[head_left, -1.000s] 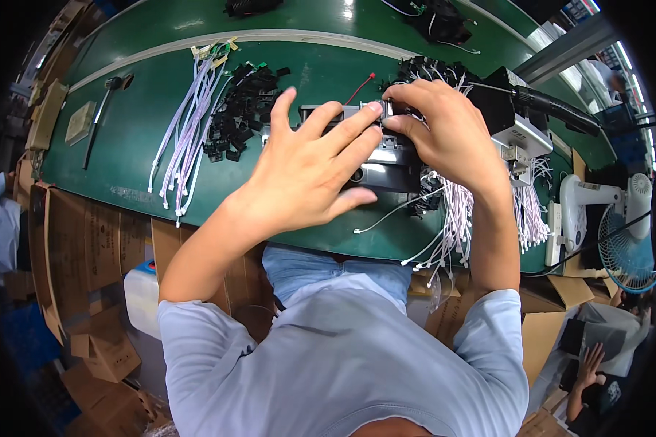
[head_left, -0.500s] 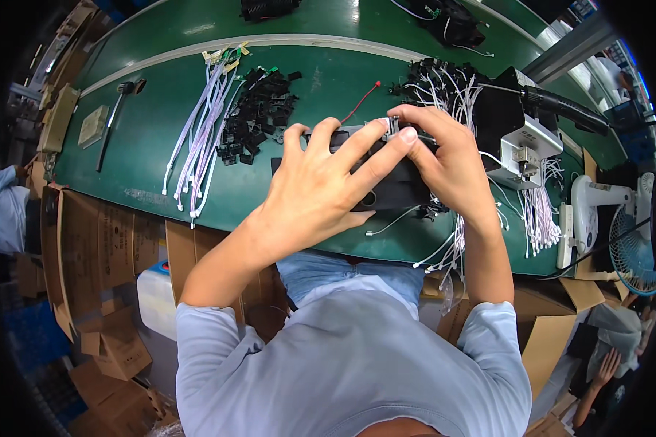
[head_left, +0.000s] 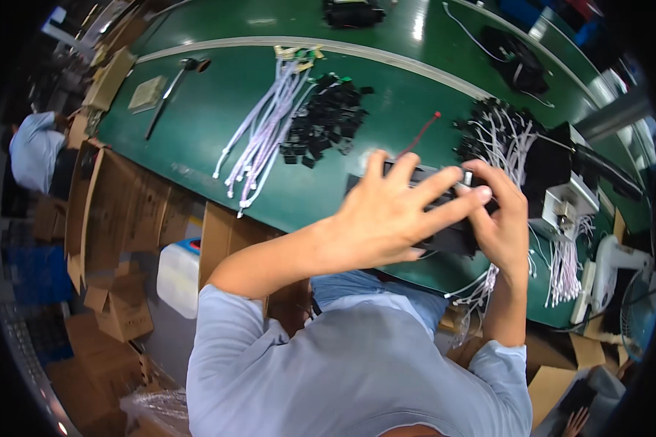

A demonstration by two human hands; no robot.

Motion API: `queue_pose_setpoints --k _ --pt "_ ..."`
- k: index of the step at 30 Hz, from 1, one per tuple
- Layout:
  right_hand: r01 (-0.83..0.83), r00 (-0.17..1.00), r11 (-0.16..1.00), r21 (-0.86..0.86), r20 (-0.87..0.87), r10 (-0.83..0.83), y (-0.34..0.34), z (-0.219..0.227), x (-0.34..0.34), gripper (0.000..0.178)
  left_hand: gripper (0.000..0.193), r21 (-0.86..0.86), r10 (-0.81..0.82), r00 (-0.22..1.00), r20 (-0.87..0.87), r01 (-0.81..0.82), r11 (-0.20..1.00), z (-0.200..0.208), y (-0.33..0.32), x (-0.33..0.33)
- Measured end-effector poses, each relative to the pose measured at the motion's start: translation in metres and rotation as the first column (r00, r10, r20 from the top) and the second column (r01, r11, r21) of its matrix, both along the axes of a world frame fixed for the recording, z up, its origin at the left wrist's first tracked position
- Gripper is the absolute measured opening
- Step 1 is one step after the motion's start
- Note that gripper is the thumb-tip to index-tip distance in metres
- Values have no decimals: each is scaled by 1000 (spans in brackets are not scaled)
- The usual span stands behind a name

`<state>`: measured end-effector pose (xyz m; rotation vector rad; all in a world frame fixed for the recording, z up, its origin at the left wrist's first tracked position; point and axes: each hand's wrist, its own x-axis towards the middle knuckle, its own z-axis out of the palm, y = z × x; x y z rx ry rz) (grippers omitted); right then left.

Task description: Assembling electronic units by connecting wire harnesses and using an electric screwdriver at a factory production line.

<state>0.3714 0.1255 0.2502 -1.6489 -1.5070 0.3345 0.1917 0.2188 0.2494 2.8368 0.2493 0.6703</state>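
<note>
Green bench (head_left: 219,116), cardboard boxes (head_left: 116,211) beside; both hands (head_left: 393,215) grip shut on black unit (head_left: 452,237).

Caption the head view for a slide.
Both hands, left and right, grip a black box over a green bench.

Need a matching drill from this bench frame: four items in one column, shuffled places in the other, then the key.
1. black box
2. white wire bundle
3. pile of small black parts
4. white fan

A. far right, at the bench's near edge
B. lying loose left of the black parts
C. held under both hands
D. heaped mid-bench, right of the white wires

Pairs: 1-C, 2-B, 3-D, 4-A
</note>
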Motion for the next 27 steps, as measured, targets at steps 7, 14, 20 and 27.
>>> queue_pose_setpoints --k 7,14,20,27 --pt "69 997 993 -93 -11 -71 3 3 2 27 59 -441 -473 880 47 443 780 26 100 -6" --pt "68 998 997 -38 -18 -68 3 4 -1 27 33 33 664 714 -225 -675 737 -68 327 -60" --pt "74 997 997 -34 -25 -75 3 3 -1 26 32 67 634 725 -269 -643 763 -92 338 -64" --pt "34 997 999 -24 -63 -36 5 0 3 26 19 47 489 677 550 -610 791 -24 315 -110"
